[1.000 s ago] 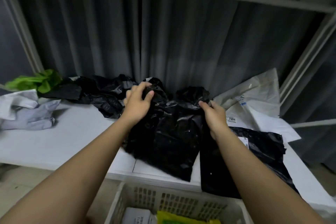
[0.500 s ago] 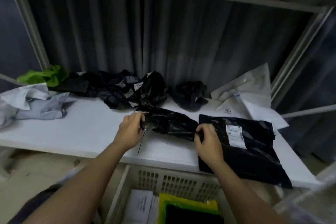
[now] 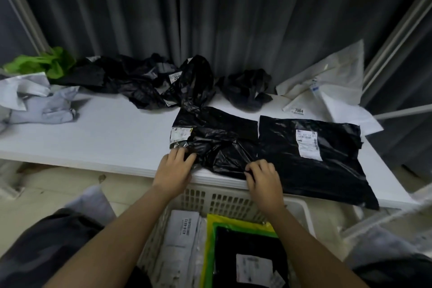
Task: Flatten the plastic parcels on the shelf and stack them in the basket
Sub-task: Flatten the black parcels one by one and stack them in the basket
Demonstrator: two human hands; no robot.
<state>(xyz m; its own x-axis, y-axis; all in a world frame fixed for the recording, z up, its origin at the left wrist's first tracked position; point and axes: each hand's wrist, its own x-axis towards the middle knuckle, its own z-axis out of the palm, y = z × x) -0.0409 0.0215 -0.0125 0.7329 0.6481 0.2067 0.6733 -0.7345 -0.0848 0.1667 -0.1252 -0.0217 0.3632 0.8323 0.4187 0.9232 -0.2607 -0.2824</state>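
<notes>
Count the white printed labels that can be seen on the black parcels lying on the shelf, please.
3: one on the flat parcel at the right, one on the parcel under the hands, one on the crumpled heap behind. More may be hidden in folds.

Crumpled black parcel (image 3: 217, 145) lies on white shelf (image 3: 105, 142); basket (image 3: 231, 201) below.

Single head cam, looks fwd/down, close over shelf (image 3: 112, 145) and basket (image 3: 233, 201).
</notes>
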